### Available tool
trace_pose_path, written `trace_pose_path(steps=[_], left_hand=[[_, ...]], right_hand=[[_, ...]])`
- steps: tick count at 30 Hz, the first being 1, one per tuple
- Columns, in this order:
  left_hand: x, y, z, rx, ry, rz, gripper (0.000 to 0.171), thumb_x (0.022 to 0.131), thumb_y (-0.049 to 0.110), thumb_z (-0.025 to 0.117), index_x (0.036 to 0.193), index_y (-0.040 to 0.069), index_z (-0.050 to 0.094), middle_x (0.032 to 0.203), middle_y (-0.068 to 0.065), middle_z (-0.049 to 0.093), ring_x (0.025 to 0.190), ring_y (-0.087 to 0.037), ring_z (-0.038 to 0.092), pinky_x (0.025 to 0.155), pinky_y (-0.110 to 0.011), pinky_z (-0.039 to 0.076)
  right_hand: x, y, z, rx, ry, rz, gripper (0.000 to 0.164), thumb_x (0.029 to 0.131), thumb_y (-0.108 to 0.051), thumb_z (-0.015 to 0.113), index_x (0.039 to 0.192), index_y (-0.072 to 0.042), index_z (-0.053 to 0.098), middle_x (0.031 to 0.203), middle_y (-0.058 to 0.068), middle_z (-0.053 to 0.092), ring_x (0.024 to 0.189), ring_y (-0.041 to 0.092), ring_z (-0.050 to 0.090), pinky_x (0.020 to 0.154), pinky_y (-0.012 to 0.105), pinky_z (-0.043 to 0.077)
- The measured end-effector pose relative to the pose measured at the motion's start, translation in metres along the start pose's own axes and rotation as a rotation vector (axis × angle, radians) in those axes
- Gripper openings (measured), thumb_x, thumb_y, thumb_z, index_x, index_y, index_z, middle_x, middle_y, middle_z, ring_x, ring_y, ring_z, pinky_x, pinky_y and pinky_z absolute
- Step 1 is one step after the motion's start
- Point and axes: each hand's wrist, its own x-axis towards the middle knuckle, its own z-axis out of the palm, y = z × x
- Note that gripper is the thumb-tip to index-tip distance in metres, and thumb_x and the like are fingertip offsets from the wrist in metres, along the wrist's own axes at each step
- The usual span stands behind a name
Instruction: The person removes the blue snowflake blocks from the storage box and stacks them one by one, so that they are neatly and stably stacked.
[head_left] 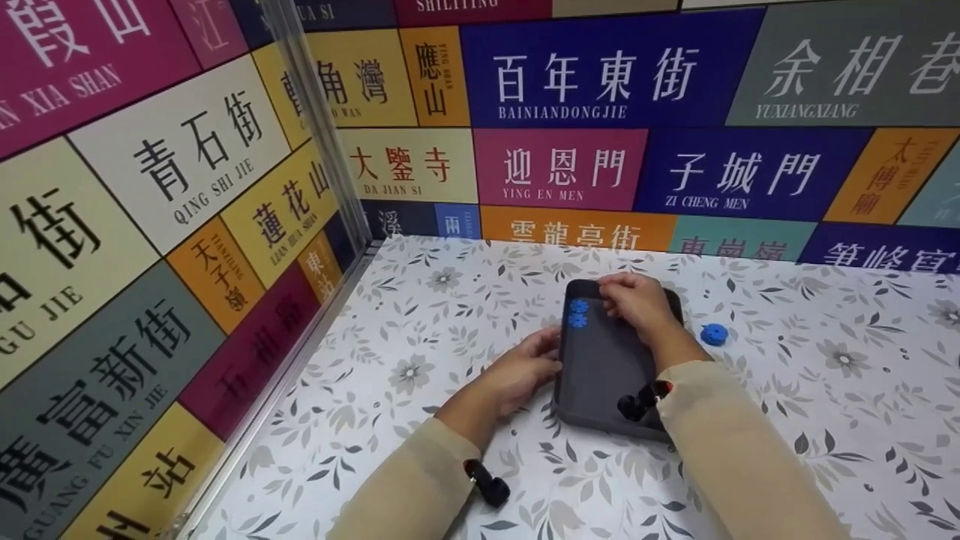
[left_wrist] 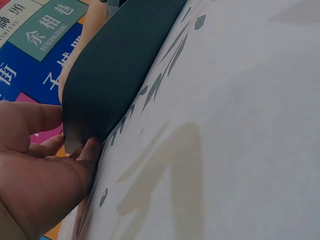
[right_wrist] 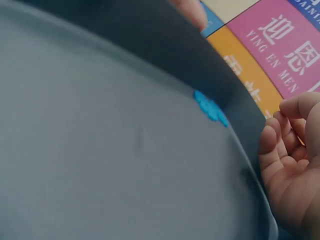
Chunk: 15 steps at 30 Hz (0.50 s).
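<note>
A dark grey tray [head_left: 604, 375] lies on the table, its rim raised all round. Two blue flower-shaped pieces [head_left: 578, 313] sit one behind the other in its far left corner; one such blue piece [right_wrist: 210, 108] shows against the wall in the right wrist view. My left hand [head_left: 525, 369] holds the tray at its left side, thumb and fingers at the wall. Over the tray's far rim is my right hand [head_left: 636, 304], fingers curled with the tips drawn together and nothing showing between them. Another blue flower-shaped piece [head_left: 714, 334] lies on the table right of the tray.
A white tablecloth [head_left: 787, 420] with grey leaves covers the table. Walls of coloured street-name panels [head_left: 559, 169] rise behind and at the left. Small black devices hang from both beige sleeves [head_left: 409, 480], the right one over the tray.
</note>
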Motion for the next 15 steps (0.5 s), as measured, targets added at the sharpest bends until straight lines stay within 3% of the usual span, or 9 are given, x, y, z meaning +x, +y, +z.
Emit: trace_pose_path(steps=[7,15], left_hand=[[0.002,-0.001,-0.001,0.011,-0.007,0.005,0.074,0.095,-0.007,0.056,0.165,0.01,0.04,0.167,-0.016,0.046,0.152,-0.029,0.049,0.129,-0.046,0.041],[0.001,-0.002,-0.001,0.004,-0.041,0.024,0.072,0.097,-0.008,0.052,0.166,0.005,0.035,0.168,-0.02,0.042,0.154,-0.033,0.047,0.128,-0.046,0.041]], right_hand=[[-0.003,0.006,0.004,-0.1,-0.094,-0.032,0.032,0.102,-0.023,0.07,0.127,-0.003,0.074,0.102,0.004,0.073,0.083,0.013,0.067,0.074,0.023,0.062],[-0.002,0.013,0.006,-0.358,-0.178,-0.131,0.039,0.094,-0.024,0.078,0.128,-0.005,0.076,0.111,0.01,0.078,0.084,0.011,0.067,0.074,0.023,0.057]])
